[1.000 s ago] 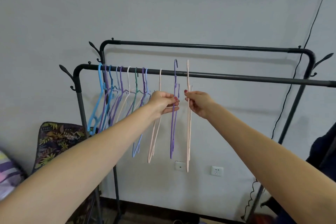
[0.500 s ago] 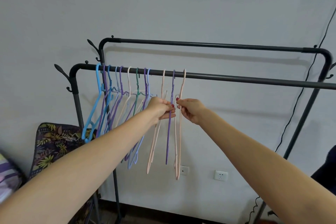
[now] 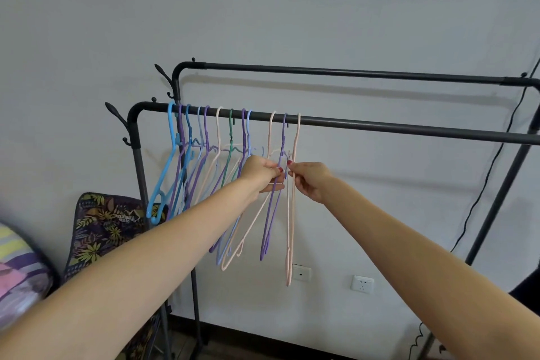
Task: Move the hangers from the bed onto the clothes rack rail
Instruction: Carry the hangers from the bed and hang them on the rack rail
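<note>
White wall backs a dark rack rail (image 3: 380, 126). Left hand (image 3: 260, 172) pinches the purple hanger (image 3: 273, 204), right hand (image 3: 309, 181) the pale pink hanger (image 3: 289, 242); both hook over the rail. They look light, thin, springy; best held just below the hook.

Two bare forearms are seen reaching in from the lower corners, with no sleeve, watch or bracelet shown on either one. The left hand (image 3: 261, 174) and the right hand (image 3: 310, 181) are uncovered, with no gloves worn. The nails are painted dark red; this is seen on a left fingertip and on a right fingertip. No ring can be made out on the fingers (image 3: 274, 177)
</note>
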